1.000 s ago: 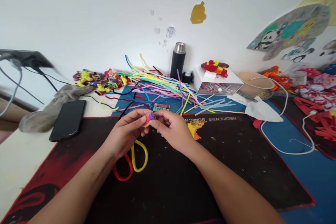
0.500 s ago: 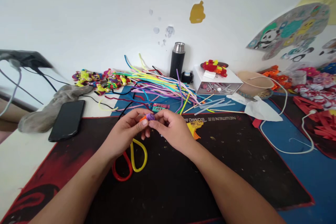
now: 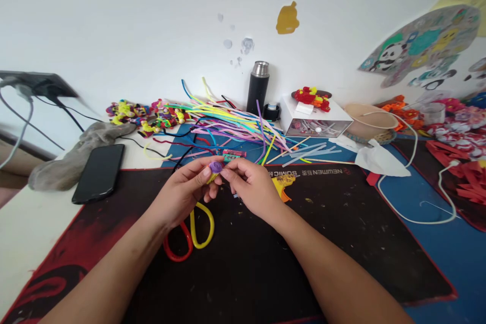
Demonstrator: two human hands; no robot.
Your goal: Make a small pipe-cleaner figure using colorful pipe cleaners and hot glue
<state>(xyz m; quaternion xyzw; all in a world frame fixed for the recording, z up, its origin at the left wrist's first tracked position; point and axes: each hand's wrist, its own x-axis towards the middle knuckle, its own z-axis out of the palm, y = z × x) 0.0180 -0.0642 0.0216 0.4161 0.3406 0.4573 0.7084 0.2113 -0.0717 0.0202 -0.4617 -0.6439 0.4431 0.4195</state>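
Note:
My left hand pinches a small fuzzy pipe-cleaner piece, purple on top with yellow and orange beneath, between thumb and fingers. My right hand is closed in a pinch against the right side of this piece. Whatever its fingertips hold is too small to make out. Under my left wrist lie scissors with one red and one yellow handle loop; their blades are hidden. Just beyond my right hand a yellow-orange object with dark stains lies partly covered on the black mat.
Loose coloured pipe cleaners are heaped at the back, before a black thermos. A white drawer box and a beige bowl stand to their right. A phone lies left. A white cable curls over the right side.
The piece has turned in my left hand, so yellow now shows below the purple. My right fingertips have drawn slightly lower along its side.

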